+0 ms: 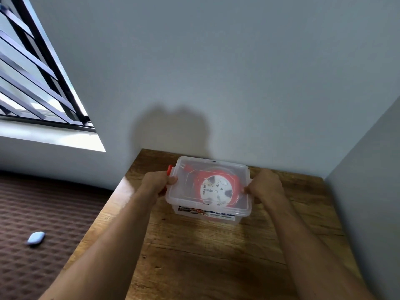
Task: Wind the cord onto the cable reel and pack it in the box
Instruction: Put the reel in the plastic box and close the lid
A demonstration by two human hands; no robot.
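Observation:
A clear plastic box stands on the wooden table near the back wall, with its transparent lid on top. Through the lid shows the red cable reel with a white round face, lying flat inside, the red cord wound around it. My left hand grips the box's left end at the red clip handle. My right hand holds the right end at the lid's edge. Both thumbs press on the lid's rim.
A grey wall rises right behind the box and another wall closes the table's right side. Left of the table lies a brown quilted mattress with a small pale blue object on it. A barred window is at upper left.

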